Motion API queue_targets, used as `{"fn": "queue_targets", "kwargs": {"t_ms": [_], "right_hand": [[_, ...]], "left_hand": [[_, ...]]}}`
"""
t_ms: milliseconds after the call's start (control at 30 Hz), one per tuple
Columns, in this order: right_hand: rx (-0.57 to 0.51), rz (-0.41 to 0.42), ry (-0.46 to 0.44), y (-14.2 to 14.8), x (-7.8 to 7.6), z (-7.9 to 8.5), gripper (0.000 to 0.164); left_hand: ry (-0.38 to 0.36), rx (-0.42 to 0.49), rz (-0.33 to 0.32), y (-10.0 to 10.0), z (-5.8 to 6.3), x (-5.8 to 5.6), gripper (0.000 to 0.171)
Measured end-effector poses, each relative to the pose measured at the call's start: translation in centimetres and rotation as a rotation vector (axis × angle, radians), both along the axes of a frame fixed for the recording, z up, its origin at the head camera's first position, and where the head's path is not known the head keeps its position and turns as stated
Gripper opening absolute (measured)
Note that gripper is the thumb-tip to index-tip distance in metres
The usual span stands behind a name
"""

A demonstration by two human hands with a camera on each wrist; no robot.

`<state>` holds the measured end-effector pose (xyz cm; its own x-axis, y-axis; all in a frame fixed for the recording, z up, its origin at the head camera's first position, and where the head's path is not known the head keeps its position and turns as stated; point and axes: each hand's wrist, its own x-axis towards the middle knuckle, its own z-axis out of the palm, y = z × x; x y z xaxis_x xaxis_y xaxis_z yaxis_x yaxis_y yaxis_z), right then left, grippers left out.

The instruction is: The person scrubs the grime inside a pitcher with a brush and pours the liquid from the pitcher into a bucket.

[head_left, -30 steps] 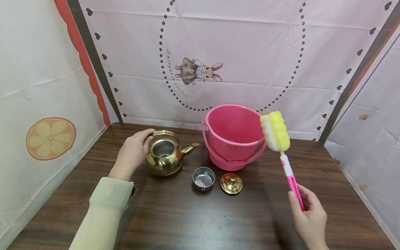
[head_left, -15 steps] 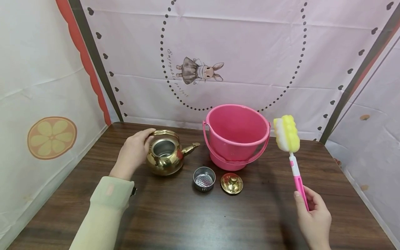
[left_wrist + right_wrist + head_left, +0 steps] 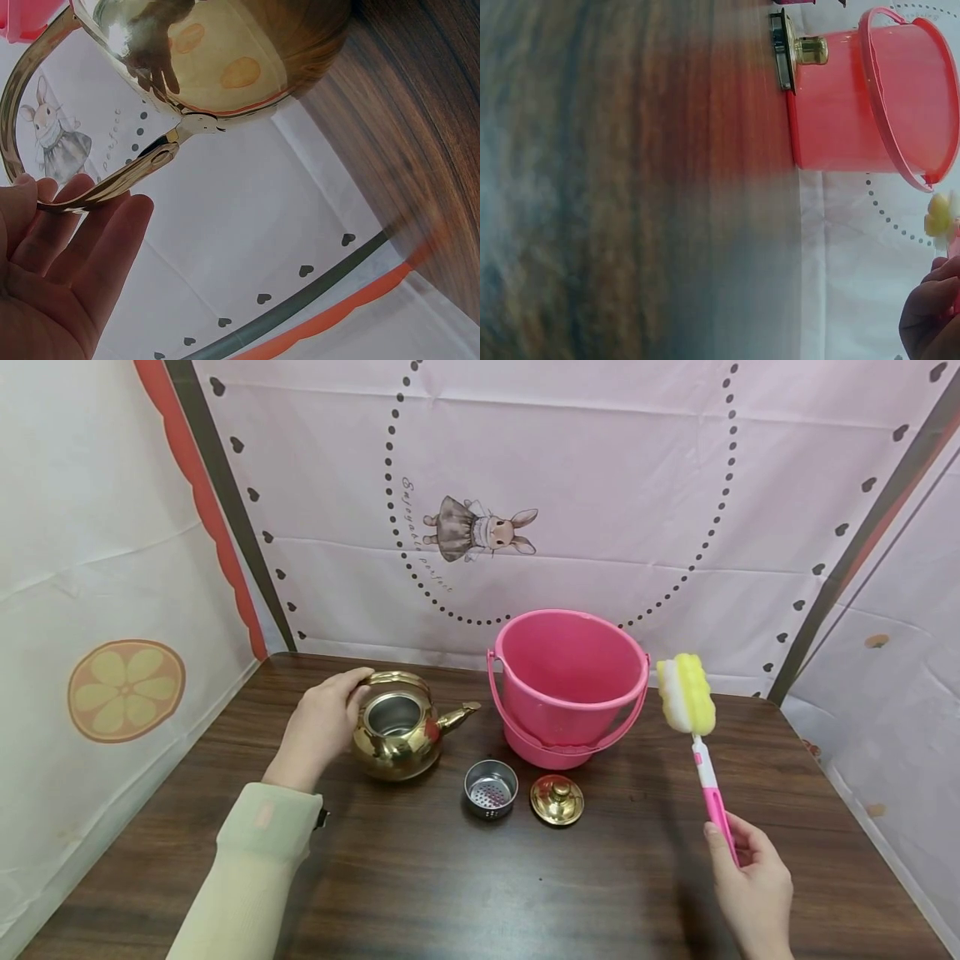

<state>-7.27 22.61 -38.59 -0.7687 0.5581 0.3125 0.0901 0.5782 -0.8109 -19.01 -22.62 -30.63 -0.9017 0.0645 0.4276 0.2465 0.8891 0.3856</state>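
My left hand (image 3: 321, 718) pinches the handle of a shiny gold teapot (image 3: 396, 750) at the left. In the left wrist view the thumb and fingers (image 3: 112, 240) meet on the curved handle (image 3: 112, 184). The lidless teapot stands on the table with its spout toward the right. My right hand (image 3: 752, 885) grips the pink handle of a sponge brush (image 3: 705, 768), its yellow and white head (image 3: 686, 695) raised to the right of the pink bucket (image 3: 558, 718). Only the edge of the right hand shows in the right wrist view.
A perforated steel strainer (image 3: 490, 790) and a gold teapot lid (image 3: 557, 800) lie in front of the bucket on the brown wooden table (image 3: 465, 893). A printed cloth (image 3: 600, 477) rises behind the table and along both sides.
The brush has moved right, away from the bucket's rim, and its head then dropped slightly. The left hand and teapot hold their place.
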Motion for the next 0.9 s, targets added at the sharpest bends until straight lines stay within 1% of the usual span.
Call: {"fn": "queue_targets", "kwargs": {"t_ms": [100,267,433,600,700,900], "right_hand": [[-0.001,-0.001,-0.015,0.12,0.03,-0.11,0.03],[0.023,0.004,-0.098,0.38,0.1,-0.26,0.033],[0.063,0.039,-0.181,0.62,-0.05,-0.31,0.032],[0.085,0.072,-0.241,0.73,-0.05,-0.35,0.034],[0.091,0.092,-0.267,0.74,0.05,-0.35,0.035],[0.129,0.135,-0.286,0.97,0.07,-0.41,0.037]], "left_hand": [[-0.005,0.001,0.002,-0.03,-0.06,-0.03,0.031],[-0.011,0.002,0.002,-0.07,-0.03,-0.06,0.031],[-0.006,0.005,0.0,-0.11,0.04,-0.2,0.031],[-0.009,0.004,0.004,-0.18,0.0,-0.18,0.031],[-0.008,0.004,0.003,-0.21,-0.06,-0.13,0.031],[-0.002,0.007,-0.006,-0.16,-0.11,-0.13,0.031]]}}
